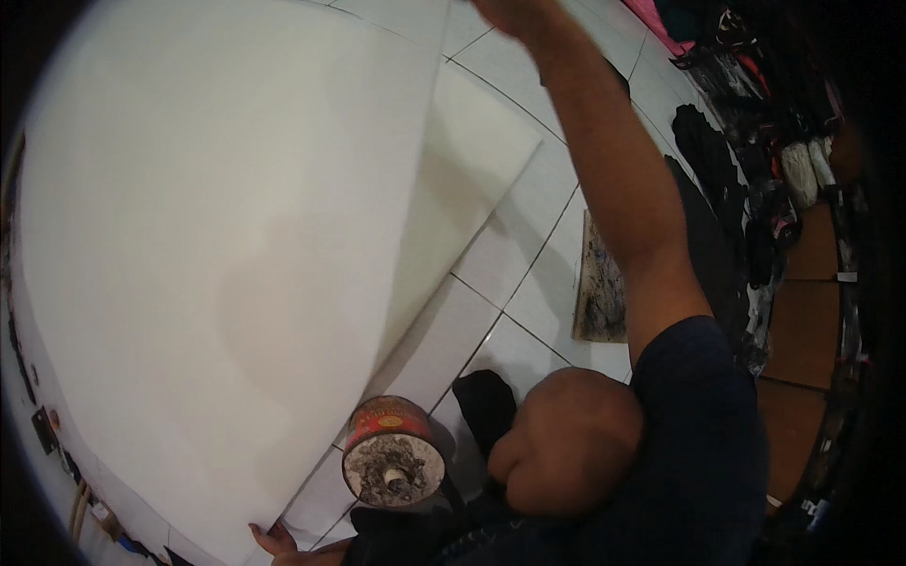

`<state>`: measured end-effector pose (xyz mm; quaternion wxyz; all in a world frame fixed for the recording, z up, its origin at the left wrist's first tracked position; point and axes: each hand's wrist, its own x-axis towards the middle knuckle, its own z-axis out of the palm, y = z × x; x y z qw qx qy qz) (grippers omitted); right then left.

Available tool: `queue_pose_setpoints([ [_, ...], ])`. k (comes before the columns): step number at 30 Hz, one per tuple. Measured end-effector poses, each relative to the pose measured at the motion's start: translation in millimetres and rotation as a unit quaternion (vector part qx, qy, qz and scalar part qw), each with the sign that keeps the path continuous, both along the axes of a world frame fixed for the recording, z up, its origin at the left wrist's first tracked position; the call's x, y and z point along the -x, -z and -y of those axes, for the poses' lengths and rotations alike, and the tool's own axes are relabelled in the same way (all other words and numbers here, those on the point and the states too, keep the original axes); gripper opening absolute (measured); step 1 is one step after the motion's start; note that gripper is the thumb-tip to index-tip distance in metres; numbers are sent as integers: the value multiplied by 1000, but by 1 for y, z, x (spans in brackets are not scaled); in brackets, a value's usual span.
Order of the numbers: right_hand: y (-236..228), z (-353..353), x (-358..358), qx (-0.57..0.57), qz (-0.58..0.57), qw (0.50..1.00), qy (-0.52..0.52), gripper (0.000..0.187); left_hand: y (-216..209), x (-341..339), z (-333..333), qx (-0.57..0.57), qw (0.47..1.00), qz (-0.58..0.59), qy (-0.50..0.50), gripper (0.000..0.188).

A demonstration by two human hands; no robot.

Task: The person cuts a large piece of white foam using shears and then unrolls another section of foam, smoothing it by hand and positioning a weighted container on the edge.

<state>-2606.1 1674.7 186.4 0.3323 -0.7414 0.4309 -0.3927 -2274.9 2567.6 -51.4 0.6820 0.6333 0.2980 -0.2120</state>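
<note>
A large white sheet (217,236), thin and smooth, fills the left half of the view. Under its right side lies a second pale sheet (462,170), one corner showing on the floor. At the bottom, my left hand (276,541) pinches the near corner of the upper sheet. My right arm stretches far forward, and my right hand (517,13) is by the upper sheet's far right end; its fingers are cut off by the top edge. Close to the sheet's near edge stands a round red tin (392,462), its top crusted with grey-white residue around a pale central stub.
Grey-lined white floor tiles (538,255) run beneath everything. A stained rectangular board (598,283) lies below my right arm. Dark plastic-wrapped items and cloth (727,179) line the right side, beside brown boxes (802,330). Something rounded and brown (571,439) sticks up near me.
</note>
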Motion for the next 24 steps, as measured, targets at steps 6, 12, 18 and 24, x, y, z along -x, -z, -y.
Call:
queue_pose_setpoints([
  [6,75,-1,129,-65,172,965,186,38,6,3,10,-38,999,-10,4,63],
  [12,232,-32,124,-306,143,901,270,40,20,-30,-28,-193,970,-143,-44,67],
  [18,250,-32,141,-195,-145,892,381,39,40,-21,-30,-95,995,-33,26,68],
  [24,255,-30,147,-229,-223,858,402,44,43,-12,-13,-78,997,-6,25,69],
])
